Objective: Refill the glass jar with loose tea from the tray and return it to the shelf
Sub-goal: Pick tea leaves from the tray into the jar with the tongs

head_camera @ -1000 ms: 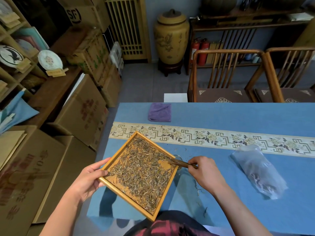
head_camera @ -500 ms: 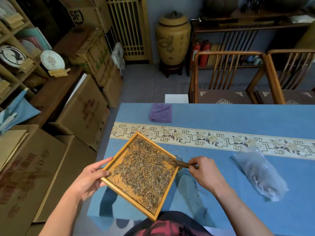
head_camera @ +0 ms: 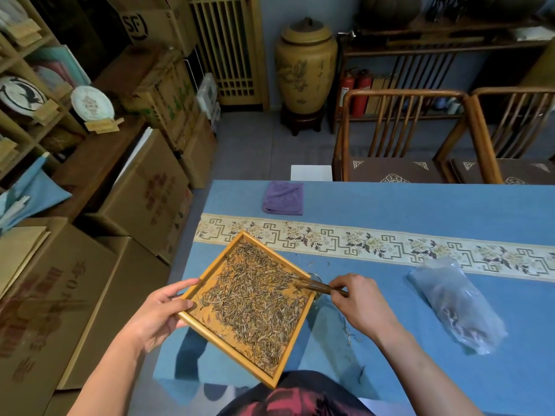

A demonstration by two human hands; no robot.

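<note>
A square wooden tray (head_camera: 210, 276) covered with loose tea leaves (head_camera: 255, 298) is held tilted above the blue table. My left hand (head_camera: 159, 315) grips its left edge, thumb on the rim. My right hand (head_camera: 357, 301) pinches a thin brown wooden stick (head_camera: 318, 287) whose tip lies among the leaves at the tray's right corner. Just under that corner, the rim of the glass jar (head_camera: 316, 277) shows; the tray hides most of it.
A clear plastic bag (head_camera: 456, 304) with some tea lies to the right. A folded purple cloth (head_camera: 283, 197) sits at the table's far edge. Stray leaves (head_camera: 350, 334) dot the cloth. Cardboard boxes (head_camera: 141, 190) and shelves (head_camera: 27, 94) stand left, wooden chairs (head_camera: 399, 136) behind.
The leaves have slid toward the tray's right side, leaving more bare wood at the left. Both hands have stayed almost in place.
</note>
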